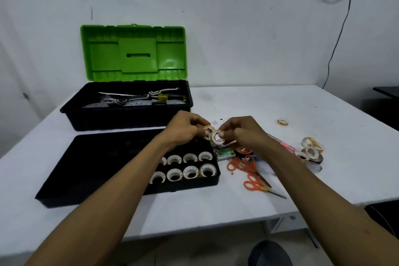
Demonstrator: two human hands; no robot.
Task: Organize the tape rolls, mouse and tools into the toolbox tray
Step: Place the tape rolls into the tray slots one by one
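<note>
The black toolbox tray point(64, 179) lies in front of me, and several white tape rolls point(190, 171) stand in two rows in its right end. Above that end my left hand point(185, 128) pinches a small tape roll point(208, 128). My right hand point(239, 131) pinches another small roll point(217, 137) right beside it; the two rolls touch. Loose tape rolls point(312, 150) lie in a cluster to the right, with one more roll point(283, 121) farther back. Two orange-handled scissors point(250, 168) lie right of the tray. No mouse is visible.
The open toolbox point(129, 112) with its green lid point(133, 52) stands behind the tray, holding a yellow-handled screwdriver point(164, 97) and other tools. A small green box point(225, 154) sits by the tray's right edge. The table's near edge runs below my arms.
</note>
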